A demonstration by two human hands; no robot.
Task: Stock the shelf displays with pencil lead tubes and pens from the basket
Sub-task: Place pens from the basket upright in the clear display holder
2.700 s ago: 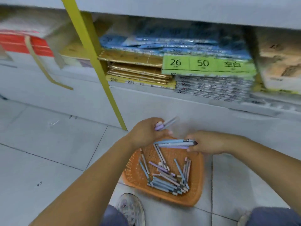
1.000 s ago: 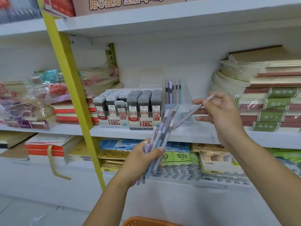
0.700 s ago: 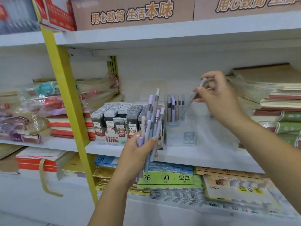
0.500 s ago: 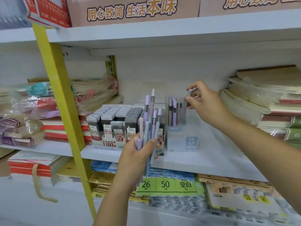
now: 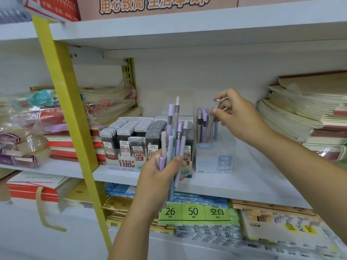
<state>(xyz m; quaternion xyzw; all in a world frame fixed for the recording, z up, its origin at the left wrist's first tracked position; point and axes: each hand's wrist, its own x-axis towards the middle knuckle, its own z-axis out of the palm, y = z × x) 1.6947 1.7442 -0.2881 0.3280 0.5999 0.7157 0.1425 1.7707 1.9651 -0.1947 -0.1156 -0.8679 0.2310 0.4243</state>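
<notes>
Now back at the shelf (image 5: 244, 184) from the floor basket, the right hand (image 5: 238, 117) pinches one pen (image 5: 217, 105) by its top, lowering it into the clear display (image 5: 206, 147) at two o'clock from the left hand (image 5: 159, 175), whose fingers clasp a bundle of pens (image 5: 175, 132) awaiting their turn.

I see the bunch of pens (image 5: 173, 147) in lilac, pale blue, grey and soft pink, and the single pen (image 5: 217, 105) is pale grey with a white tip. The lead tubes (image 5: 131, 136) are dark grey with light grey caps and red-and-white labels. The post (image 5: 71, 119) is yellow, the shelf (image 5: 234, 186) white, and the label (image 5: 193, 211) bright green with black numbers.
</notes>
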